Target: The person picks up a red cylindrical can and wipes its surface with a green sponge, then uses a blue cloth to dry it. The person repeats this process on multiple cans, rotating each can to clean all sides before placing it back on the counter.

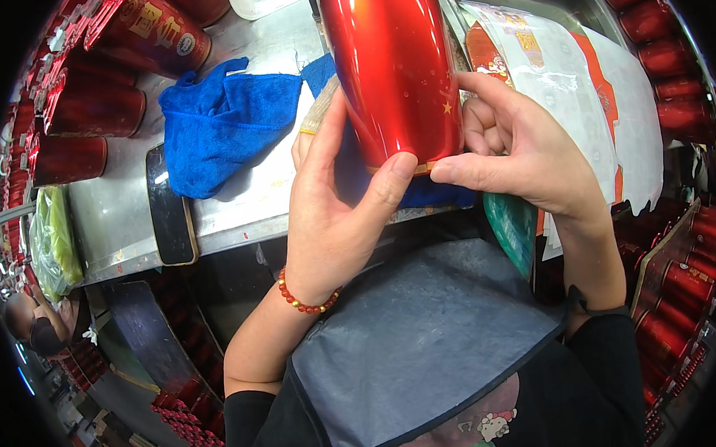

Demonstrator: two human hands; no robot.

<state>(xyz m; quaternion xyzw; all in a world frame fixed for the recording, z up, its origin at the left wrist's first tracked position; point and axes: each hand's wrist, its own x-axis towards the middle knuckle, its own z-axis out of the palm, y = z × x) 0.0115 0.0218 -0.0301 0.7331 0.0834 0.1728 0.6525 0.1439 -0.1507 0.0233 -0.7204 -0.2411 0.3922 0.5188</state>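
Observation:
A glossy red canister [394,68] stands out in front of me at the top middle, with a small gold star low on its right side. My left hand [327,180] grips its lower left, thumb at the bottom edge and a beige knitted cover on one finger. On the other side my right hand [524,146] has its thumb on the bottom edge and its index finger along the wall, the remaining fingers curled in. Behind the canister and below it, part of a blue cloth shows. A red bead bracelet [304,299] circles my left wrist.
Left on the metal table lie a blue cloth [227,121] and a dark phone [171,202] at the edge. More red canisters [154,32] crowd the far left. Printed sheets [561,75] cover the right side. Racks of red canisters [681,287] flank me; a person [51,324] is at far left.

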